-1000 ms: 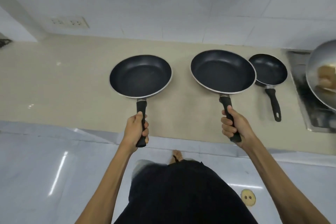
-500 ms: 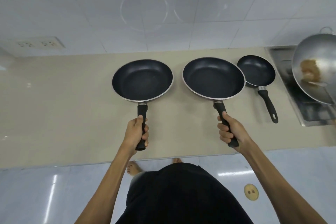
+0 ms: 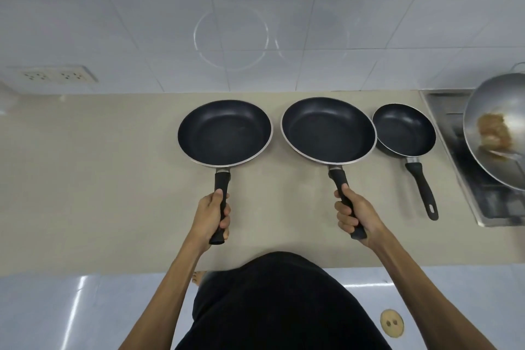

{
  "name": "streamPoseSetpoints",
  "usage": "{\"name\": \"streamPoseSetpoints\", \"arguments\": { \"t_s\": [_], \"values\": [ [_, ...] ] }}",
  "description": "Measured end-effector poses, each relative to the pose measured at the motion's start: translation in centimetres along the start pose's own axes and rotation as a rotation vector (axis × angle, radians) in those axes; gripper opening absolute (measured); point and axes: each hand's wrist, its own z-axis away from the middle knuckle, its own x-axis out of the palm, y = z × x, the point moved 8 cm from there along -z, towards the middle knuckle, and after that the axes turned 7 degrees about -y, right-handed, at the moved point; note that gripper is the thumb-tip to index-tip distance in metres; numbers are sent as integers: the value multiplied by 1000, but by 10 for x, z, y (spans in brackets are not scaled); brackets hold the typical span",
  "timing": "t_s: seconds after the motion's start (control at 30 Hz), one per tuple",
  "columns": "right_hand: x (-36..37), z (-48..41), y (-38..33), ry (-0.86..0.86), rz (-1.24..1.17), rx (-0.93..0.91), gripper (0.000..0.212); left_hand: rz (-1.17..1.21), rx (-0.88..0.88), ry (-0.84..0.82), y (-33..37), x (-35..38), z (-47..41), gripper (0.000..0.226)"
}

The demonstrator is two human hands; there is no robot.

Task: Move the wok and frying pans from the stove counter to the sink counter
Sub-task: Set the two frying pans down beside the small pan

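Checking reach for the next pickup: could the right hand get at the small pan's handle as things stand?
Probably not right away. The right hand is closed around the big pan's handle, so it is occupied. The small pan's handle lies bare on the counter just to its right, with nothing blocking it.

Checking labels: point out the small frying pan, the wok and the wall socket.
small frying pan (image 3: 403, 129), head view, inner base.
wok (image 3: 483, 111), head view, inner wall.
wall socket (image 3: 55, 75), head view, faceplate.

wall: white tiles (image 3: 369, 8) | double power socket (image 3: 54, 75) at left | floor: round drain cover (image 3: 391, 327) | stove: steel top (image 3: 466, 179) at right
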Motion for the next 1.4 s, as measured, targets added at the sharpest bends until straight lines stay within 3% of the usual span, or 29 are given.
{"name": "streamPoseSetpoints", "arguments": {
  "t_s": [0.37, 1.4],
  "values": [
    [-29, -27, 20, 38, 231, 48, 44, -31, 11, 11, -38, 15, -31, 41],
    [-27, -27, 24, 92, 399, 151, 45, -207, -80, -76, -56, 15, -36, 43]
  ]
}}
